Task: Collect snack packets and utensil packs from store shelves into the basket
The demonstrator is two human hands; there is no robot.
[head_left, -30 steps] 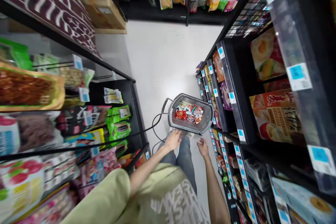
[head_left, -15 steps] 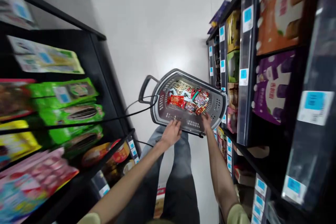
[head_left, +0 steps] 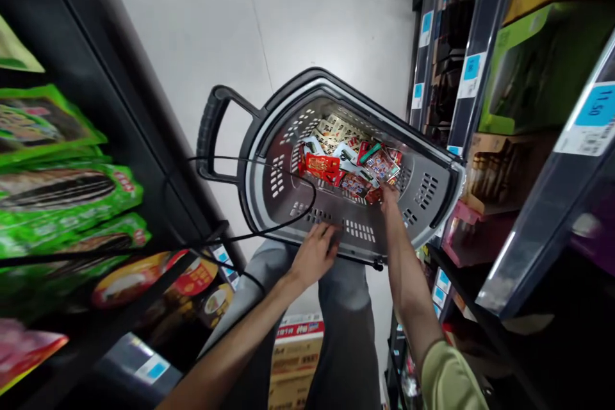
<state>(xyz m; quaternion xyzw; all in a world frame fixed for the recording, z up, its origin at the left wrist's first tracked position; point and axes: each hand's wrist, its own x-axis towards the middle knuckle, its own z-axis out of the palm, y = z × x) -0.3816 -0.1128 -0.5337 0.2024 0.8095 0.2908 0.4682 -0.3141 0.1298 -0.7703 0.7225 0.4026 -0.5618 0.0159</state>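
A grey shopping basket (head_left: 432, 160) with perforated walls stands in front of my legs, its black handle (head_left: 206, 131) out to the left. My left hand (head_left: 314, 253) is on the near rim, fingers bent over the edge. My right hand (head_left: 390, 195) reaches inside, its fingers closed at the edge of a clear snack packet (head_left: 380, 163); the fingertips are partly hidden. Beside that packet are a red snack packet (head_left: 321, 166) and a dark red one (head_left: 355, 184). Beige printed packets (head_left: 336, 131) lie at the far side of the basket.
Green snack bags (head_left: 72, 192) fill the left shelf. On the right, a shelf holds boxed goods (head_left: 542, 70) behind price tags (head_left: 473, 67). A black cable (head_left: 168, 246) crosses from the left over the basket. Cartons (head_left: 295, 359) lie between my legs; pale floor (head_left: 307, 19) stretches ahead.
The basket and both hands appear larger and closer as my view comes down. My right hand stays inside at the packets, and my left hand stays on the near rim.
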